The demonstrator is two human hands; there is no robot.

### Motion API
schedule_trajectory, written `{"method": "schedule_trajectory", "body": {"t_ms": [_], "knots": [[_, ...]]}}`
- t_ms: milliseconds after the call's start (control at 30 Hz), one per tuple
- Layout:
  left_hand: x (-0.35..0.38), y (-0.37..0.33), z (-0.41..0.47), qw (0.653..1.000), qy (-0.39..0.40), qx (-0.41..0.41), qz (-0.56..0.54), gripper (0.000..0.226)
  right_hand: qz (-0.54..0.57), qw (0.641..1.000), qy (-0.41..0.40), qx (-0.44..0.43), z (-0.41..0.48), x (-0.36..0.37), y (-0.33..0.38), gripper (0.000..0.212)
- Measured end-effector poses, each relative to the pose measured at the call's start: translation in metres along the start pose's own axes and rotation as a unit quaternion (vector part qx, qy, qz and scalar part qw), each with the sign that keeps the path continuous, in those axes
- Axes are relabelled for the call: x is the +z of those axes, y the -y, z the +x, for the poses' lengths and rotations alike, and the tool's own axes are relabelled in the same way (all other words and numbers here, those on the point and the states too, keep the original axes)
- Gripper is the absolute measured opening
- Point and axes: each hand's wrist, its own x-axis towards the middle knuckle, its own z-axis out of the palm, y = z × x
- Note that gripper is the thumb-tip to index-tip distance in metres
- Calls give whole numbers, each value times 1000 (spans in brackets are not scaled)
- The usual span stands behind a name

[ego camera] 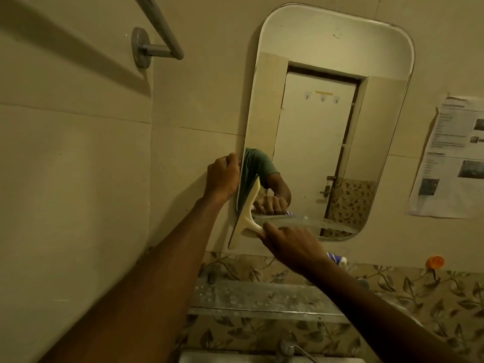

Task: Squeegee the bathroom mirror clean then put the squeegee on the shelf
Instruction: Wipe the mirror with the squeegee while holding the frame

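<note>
The rounded wall mirror (327,121) hangs in front of me and reflects a white door, my arm and a hand. My left hand (222,176) grips the mirror's left edge, fingers curled around it. A cream-handled squeegee (247,218) with a dark blade lies along the mirror's lower left corner, its blade running nearly upright. My right hand (290,247) holds the squeegee's handle from the right. A glass shelf (262,297) sits below the mirror, under my right forearm.
A metal towel bar (157,35) juts from the wall at upper left. A printed paper sheet (450,158) is stuck right of the mirror. A striped tube (336,258) and an orange cap (434,262) rest near the patterned tiles. A tap (288,347) stands at the bottom.
</note>
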Motion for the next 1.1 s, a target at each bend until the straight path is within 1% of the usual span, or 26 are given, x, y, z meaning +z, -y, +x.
{"method": "schedule_trajectory", "body": {"t_ms": [167, 200, 267, 300, 333, 400, 433, 500, 567, 633, 733, 767, 800, 867, 933, 967, 1033, 1100], "knots": [[0, -2, -5, 1000, 16, -15, -15, 41, -4, 999, 37, 32, -25, 12, -34, 51], [0, -2, -5, 999, 18, -21, -22, 41, -4, 998, 45, 38, -30, 12, -40, 56], [0, -1, -7, 999, 17, -26, -26, 43, -9, 998, 51, 34, -37, 9, -46, 77], [1, 0, -7, 999, 17, -27, -27, 43, -13, 998, 53, 29, -39, 7, -45, 80], [1, 0, -8, 999, 18, -26, -26, 43, -17, 998, 49, 25, -38, 5, -42, 74], [1, 0, -7, 999, 18, -25, -20, 43, -24, 999, 38, 23, -30, 3, -31, 54], [1, 0, -7, 999, 15, -25, -19, 45, -25, 999, 29, 14, -22, 1, -25, 52], [1, -1, -8, 999, 10, -25, -18, 52, -18, 1000, 13, -5, -8, -1, -15, 55], [2, 0, -9, 1000, 8, -26, -16, 56, 12, 1000, 19, -7, 1, 0, -13, 47], [3, 1, -9, 1000, 9, -27, -14, 57, 37, 999, 36, 3, -1, 3, -23, 42], [3, 3, -8, 999, 9, -29, -21, 60, 46, 997, 58, 39, -25, 14, -54, 42], [4, 2, -9, 999, 8, -27, -19, 59, 47, 995, 67, 54, -35, 17, -64, 44], [4, 1, -9, 1000, 5, -23, -16, 56, 45, 993, 79, 70, -42, 17, -71, 51], [5, 0, -11, 1000, -5, -17, -5, 47, 27, 992, 87, 87, -52, 16, -76, 77], [6, 0, -11, 1000, -10, -15, 1, 44, 18, 994, 62, 83, -53, 12, -67, 94], [6, 1, -11, 1000, -11, -15, 4, 44, 19, 996, 39, 77, -50, 11, -60, 96], [6, 0, -11, 1000, -16, -13, 9, 44, 18, 997, -6, 72, -37, 9, -44, 90], [6, -1, -13, 1000, -21, -13, 17, 44, 27, 996, -47, 76, -20, 4, -26, 77]]}}
